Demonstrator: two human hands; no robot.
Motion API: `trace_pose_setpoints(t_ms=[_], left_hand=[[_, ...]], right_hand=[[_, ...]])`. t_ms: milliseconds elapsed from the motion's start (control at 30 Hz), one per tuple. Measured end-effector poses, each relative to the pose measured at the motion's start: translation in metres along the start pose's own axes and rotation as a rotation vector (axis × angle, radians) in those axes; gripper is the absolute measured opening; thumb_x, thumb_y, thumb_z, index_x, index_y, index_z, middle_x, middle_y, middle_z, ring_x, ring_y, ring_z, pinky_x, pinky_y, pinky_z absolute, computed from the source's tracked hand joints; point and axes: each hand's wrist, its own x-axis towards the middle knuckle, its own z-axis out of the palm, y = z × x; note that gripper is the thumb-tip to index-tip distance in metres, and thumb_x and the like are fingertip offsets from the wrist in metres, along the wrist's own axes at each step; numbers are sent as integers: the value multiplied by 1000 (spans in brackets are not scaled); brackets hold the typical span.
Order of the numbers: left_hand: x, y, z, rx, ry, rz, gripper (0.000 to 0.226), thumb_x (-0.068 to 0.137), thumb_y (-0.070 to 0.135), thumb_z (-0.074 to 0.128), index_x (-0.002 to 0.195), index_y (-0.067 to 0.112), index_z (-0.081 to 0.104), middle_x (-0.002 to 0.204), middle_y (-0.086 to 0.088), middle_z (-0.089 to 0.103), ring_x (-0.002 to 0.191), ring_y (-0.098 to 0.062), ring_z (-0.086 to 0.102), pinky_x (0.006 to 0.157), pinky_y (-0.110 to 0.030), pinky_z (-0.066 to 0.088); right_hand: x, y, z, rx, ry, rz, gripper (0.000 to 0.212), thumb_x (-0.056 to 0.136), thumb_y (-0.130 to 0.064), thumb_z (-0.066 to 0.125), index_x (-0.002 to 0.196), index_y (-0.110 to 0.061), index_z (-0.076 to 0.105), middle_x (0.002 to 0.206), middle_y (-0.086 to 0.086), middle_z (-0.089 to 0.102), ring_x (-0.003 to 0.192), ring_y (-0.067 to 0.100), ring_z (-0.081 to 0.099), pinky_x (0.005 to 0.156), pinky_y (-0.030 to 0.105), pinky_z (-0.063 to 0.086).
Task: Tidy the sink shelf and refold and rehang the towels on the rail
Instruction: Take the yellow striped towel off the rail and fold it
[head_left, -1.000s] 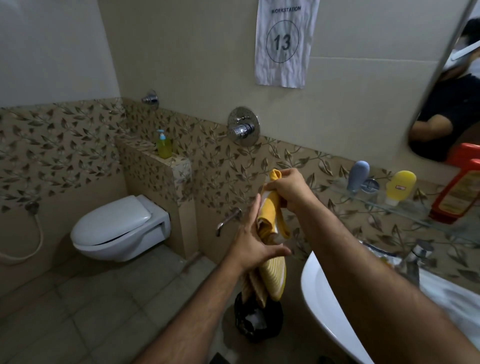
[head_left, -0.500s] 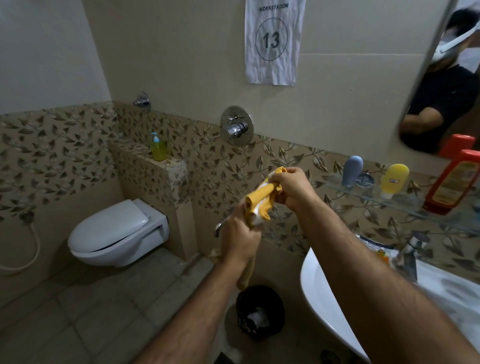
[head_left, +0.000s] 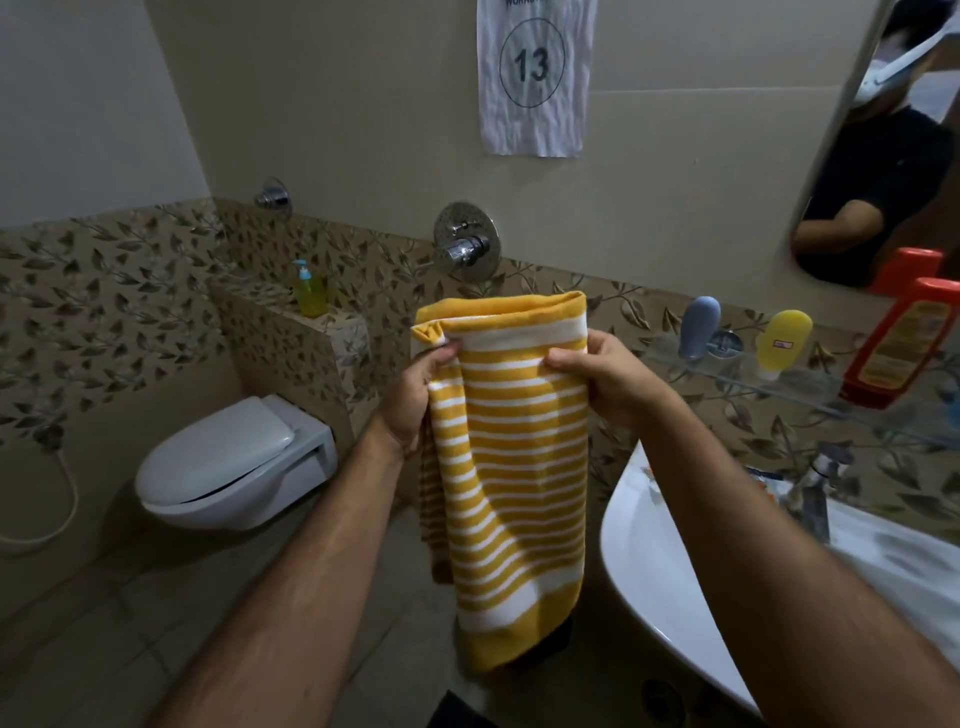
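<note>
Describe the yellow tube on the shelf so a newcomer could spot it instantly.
Start at the white sink on the right; above it a glass shelf runs under the mirror. The yellow tube stands cap-down mid-shelf, between a grey-blue tube and a big orange bottle: the only yellow thing on the shelf.

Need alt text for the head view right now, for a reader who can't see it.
Both hands, left hand and right hand, grip a folded yellow-and-white striped towel near its top, hanging before a tiled bathroom wall. A toilet sits left; a sink and glass shelf with bottles sit right.
</note>
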Motion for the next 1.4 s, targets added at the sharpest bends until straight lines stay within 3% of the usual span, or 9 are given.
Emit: trace_pose_setpoints(t_ms=[200,333,467,567,700,833,1000,1267,1400], left_hand=[[-2,-30,-18,30,-33,47,64,69,62,71,117,20,63,118,-6,71,106,-23,68,86,-42,58],[1,-43,1,191,139,73,30,79,31,73,106,20,66,101,2,74,96,-16,70,89,-42,56],[10,-37,32,152,215,127,57,79,57,61,119,16,63,102,6,70,98,-15,67,82,-34,56],[17,-37,56,140,179,204,34,82,54,60,102,26,66,95,8,72,90,-8,70,77,-30,58],[22,-46,79,125,150,264,14,94,36,59,91,25,66,78,16,73,76,1,69,65,-20,56],[23,-55,98,160,90,202,18,93,38,60,78,28,63,63,21,69,60,7,65,55,-15,51],[34,-44,130,171,-5,133,22,90,44,63,91,22,67,74,11,75,73,-7,73,60,-24,56],[48,-62,192,93,-302,6,88,48,68,81,112,8,66,102,-11,75,93,-26,73,71,-39,60],[49,-69,240,38,-270,69,71,64,45,79,119,5,57,109,-12,71,87,-18,73,64,-28,58]], right_hand=[[-10,-26,30,-185,359,-186,10,88,-19,71,97,-19,67,101,11,74,94,26,72,84,43,60],[-16,-29,31,-256,508,-224,13,88,-21,71,100,-16,67,97,9,74,88,20,74,81,43,61],[-33,-38,20,-255,622,-249,9,89,-20,69,97,-15,68,98,14,74,91,25,73,83,46,60],[-52,-40,4,-156,618,-263,17,89,-19,70,103,-12,65,100,15,73,95,28,72,85,46,59],[-81,-16,-22,25,353,-105,64,73,-27,83,127,-6,56,119,17,69,110,31,67,89,42,57],[-101,1,-36,-27,464,-16,42,75,-16,78,115,-9,65,112,12,73,110,33,67,92,46,56],[-114,-34,-59,-27,575,-117,16,89,-10,66,105,-8,67,100,10,75,95,28,73,77,36,60],[-149,-82,-111,-40,717,-215,18,91,-14,65,108,-8,65,106,15,73,96,29,73,77,38,61],[-171,-94,-140,-45,792,-222,33,89,-16,68,119,-4,63,108,14,74,100,31,71,77,39,60]])
